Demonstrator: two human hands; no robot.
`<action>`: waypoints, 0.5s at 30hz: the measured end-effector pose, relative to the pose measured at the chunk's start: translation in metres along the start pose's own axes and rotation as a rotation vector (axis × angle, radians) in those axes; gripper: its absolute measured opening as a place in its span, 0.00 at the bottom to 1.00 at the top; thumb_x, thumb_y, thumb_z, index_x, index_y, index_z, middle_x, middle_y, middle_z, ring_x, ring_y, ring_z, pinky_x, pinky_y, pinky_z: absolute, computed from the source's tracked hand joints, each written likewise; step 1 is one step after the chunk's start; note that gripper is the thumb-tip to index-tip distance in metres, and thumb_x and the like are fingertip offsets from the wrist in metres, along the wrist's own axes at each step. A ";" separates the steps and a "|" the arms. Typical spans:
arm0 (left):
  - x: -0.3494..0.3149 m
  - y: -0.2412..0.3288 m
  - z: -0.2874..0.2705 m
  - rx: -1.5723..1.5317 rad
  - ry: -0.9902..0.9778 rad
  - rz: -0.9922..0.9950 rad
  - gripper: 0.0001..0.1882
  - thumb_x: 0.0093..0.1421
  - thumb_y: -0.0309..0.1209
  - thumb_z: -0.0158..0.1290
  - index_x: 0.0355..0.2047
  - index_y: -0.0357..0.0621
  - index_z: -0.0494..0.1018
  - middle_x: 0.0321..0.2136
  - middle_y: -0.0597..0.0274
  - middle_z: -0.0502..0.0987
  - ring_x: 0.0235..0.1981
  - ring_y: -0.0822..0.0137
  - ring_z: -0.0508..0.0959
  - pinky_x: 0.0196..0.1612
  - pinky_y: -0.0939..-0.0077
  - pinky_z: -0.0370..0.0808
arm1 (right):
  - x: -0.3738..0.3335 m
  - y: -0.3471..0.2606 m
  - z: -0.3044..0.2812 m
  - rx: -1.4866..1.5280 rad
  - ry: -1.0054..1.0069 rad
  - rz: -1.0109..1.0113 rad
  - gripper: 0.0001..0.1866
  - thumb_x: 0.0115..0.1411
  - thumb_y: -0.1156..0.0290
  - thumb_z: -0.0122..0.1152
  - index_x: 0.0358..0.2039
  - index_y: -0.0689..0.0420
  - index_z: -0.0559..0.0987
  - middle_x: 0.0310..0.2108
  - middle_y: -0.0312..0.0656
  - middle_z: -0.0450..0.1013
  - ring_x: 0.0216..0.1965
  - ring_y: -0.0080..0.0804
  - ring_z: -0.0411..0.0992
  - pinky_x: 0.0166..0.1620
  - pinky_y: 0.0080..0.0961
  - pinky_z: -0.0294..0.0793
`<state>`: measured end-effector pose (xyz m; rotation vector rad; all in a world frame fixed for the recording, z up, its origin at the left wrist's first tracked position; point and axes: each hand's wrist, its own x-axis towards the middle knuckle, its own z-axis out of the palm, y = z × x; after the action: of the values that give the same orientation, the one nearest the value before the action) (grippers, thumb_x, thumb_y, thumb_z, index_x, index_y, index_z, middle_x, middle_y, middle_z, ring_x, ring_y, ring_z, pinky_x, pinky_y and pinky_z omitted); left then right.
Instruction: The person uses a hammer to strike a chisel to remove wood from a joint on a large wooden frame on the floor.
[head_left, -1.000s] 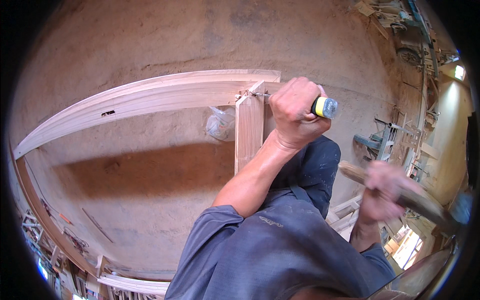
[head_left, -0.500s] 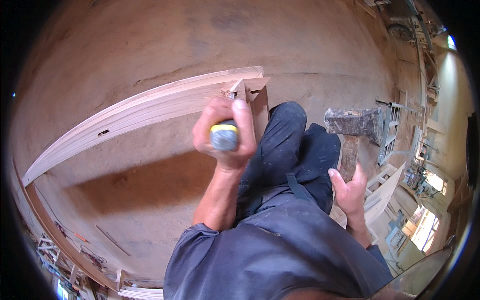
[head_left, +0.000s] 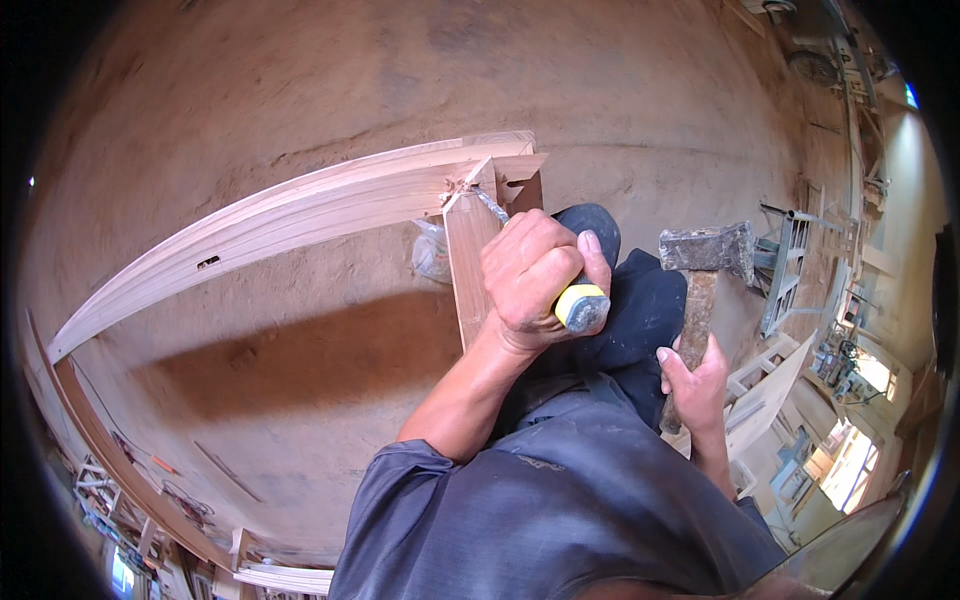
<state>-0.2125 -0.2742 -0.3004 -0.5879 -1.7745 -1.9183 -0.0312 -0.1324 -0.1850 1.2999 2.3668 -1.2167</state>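
Observation:
My left hand (head_left: 535,270) is wrapped around the yellow and grey handle of a chisel (head_left: 583,306). Its metal blade slants toward the upper left, with the tip at the wood joint among some shavings. There a short pale crosspiece (head_left: 468,270) with a pointed end meets a long pale wooden beam (head_left: 300,222). A small dark mortise (head_left: 208,262) shows farther left on the beam. To the right, my right hand (head_left: 697,385) grips the wooden handle of a hammer (head_left: 708,250), its worn, heavy metal head raised beside my knee, apart from the chisel.
A clear plastic bag (head_left: 432,252) lies on the dusty floor beside the crosspiece. At the right stands a metal ladder-like frame (head_left: 788,265), with boards and machines behind it. A long brown timber (head_left: 120,450) runs along the lower left, near cables.
My left hand has swung right and the chisel now leans over, uncovering the crosspiece and the plastic bag. The hammer in my right hand has shifted only slightly.

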 end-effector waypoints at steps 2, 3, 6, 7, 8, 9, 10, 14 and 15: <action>0.003 0.001 0.002 -0.016 0.013 -0.002 0.12 0.49 0.11 0.57 0.20 0.39 0.67 0.16 0.58 0.70 0.15 0.63 0.70 0.20 0.74 0.67 | 0.000 -0.002 0.002 -0.013 0.002 0.001 0.08 0.61 0.76 0.64 0.37 0.60 0.73 0.21 0.31 0.69 0.19 0.16 0.66 0.23 0.19 0.66; 0.004 0.001 0.003 -0.016 0.014 0.001 0.12 0.49 0.11 0.57 0.20 0.39 0.67 0.16 0.58 0.70 0.15 0.63 0.70 0.20 0.74 0.67 | 0.000 -0.004 0.003 -0.020 0.001 -0.001 0.08 0.61 0.76 0.65 0.37 0.60 0.73 0.21 0.30 0.69 0.19 0.16 0.66 0.23 0.20 0.66; 0.005 0.001 0.002 -0.018 0.006 0.009 0.12 0.49 0.12 0.58 0.20 0.39 0.67 0.16 0.58 0.71 0.15 0.64 0.71 0.20 0.74 0.68 | 0.002 -0.007 0.004 -0.048 -0.005 -0.018 0.08 0.60 0.77 0.65 0.37 0.60 0.73 0.21 0.30 0.70 0.20 0.16 0.66 0.25 0.20 0.66; 0.004 0.000 0.001 -0.020 -0.003 0.010 0.12 0.49 0.12 0.58 0.20 0.39 0.68 0.16 0.58 0.71 0.15 0.63 0.71 0.20 0.74 0.68 | 0.002 -0.004 0.004 -0.063 -0.009 -0.032 0.08 0.60 0.78 0.65 0.37 0.60 0.74 0.21 0.30 0.70 0.20 0.16 0.66 0.25 0.21 0.67; 0.004 0.000 0.000 -0.022 -0.011 0.012 0.12 0.50 0.13 0.59 0.21 0.39 0.68 0.16 0.58 0.71 0.15 0.63 0.71 0.20 0.74 0.68 | 0.002 -0.003 0.004 -0.078 -0.014 -0.047 0.08 0.59 0.78 0.65 0.37 0.61 0.74 0.21 0.31 0.71 0.21 0.17 0.66 0.25 0.21 0.67; 0.006 -0.001 0.001 -0.013 0.017 0.003 0.11 0.50 0.13 0.59 0.21 0.40 0.68 0.16 0.58 0.71 0.15 0.63 0.72 0.20 0.74 0.68 | 0.002 -0.004 0.005 -0.077 0.013 -0.085 0.08 0.59 0.78 0.65 0.37 0.61 0.74 0.21 0.31 0.71 0.21 0.17 0.67 0.26 0.21 0.67; 0.008 -0.003 0.002 -0.004 0.046 -0.006 0.11 0.50 0.14 0.60 0.22 0.40 0.69 0.17 0.58 0.71 0.16 0.63 0.72 0.20 0.74 0.68 | 0.001 -0.004 0.007 -0.075 0.039 -0.124 0.08 0.59 0.79 0.65 0.37 0.61 0.74 0.22 0.32 0.71 0.22 0.18 0.67 0.27 0.21 0.67; 0.014 -0.003 0.006 -0.036 0.152 -0.047 0.13 0.47 0.14 0.60 0.18 0.42 0.66 0.15 0.59 0.68 0.14 0.62 0.68 0.19 0.70 0.64 | -0.013 -0.018 -0.001 0.035 0.065 -0.311 0.05 0.60 0.80 0.63 0.34 0.61 0.76 0.23 0.36 0.73 0.25 0.22 0.70 0.30 0.22 0.69; 0.011 -0.004 0.006 -0.054 0.148 -0.034 0.14 0.48 0.14 0.60 0.17 0.42 0.66 0.15 0.59 0.68 0.14 0.61 0.67 0.19 0.70 0.64 | -0.009 -0.027 0.004 0.002 0.131 -0.623 0.04 0.60 0.82 0.61 0.29 0.60 0.76 0.26 0.38 0.74 0.26 0.26 0.71 0.32 0.25 0.70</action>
<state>-0.2240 -0.2683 -0.2963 -0.4243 -1.6557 -1.9835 -0.0470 -0.1481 -0.1678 0.6604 2.9898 -1.2987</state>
